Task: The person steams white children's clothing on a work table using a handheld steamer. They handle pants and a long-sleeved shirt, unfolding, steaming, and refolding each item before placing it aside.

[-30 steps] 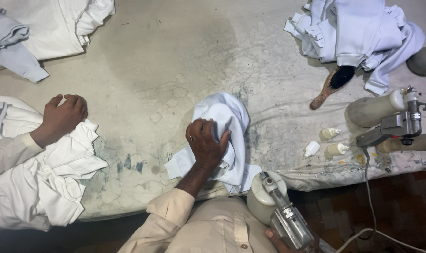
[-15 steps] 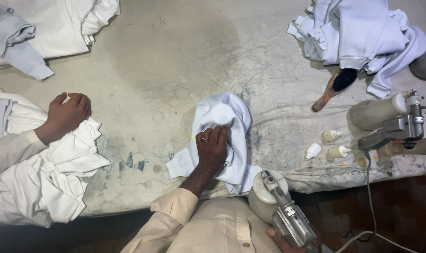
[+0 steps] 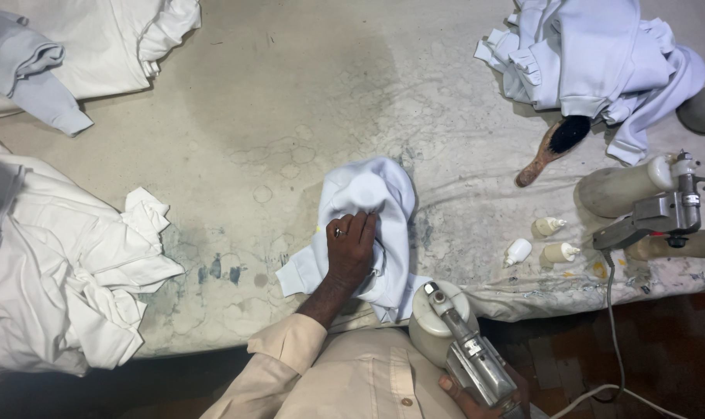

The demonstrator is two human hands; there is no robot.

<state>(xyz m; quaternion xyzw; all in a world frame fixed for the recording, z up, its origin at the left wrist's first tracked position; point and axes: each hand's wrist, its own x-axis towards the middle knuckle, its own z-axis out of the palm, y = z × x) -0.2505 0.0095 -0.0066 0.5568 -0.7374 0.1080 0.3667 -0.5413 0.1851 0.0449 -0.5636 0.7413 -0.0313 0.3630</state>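
Right hand (image 3: 476,392), bottom edge of frame: fingers wrapped on the grip of a spray gun (image 3: 461,349) with a pale cup, nozzle now raised nearer the white garment (image 3: 368,225). Left hand (image 3: 351,250) has slid down the garment, fingers together, pressing it flat on the stained table (image 3: 290,101). The other person's hand is gone from the cloth pile (image 3: 65,271) at left.

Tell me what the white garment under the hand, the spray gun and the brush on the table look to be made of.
Garment: soft knit cloth, matte, probably cotton fleece; it bunches in thick rounded folds under the left hand.
Spray gun, held by the right hand: grey metal body with a dull sheen; its pale cup looks like plastic.
Brush: brown handle, likely wood, with dark bristles.
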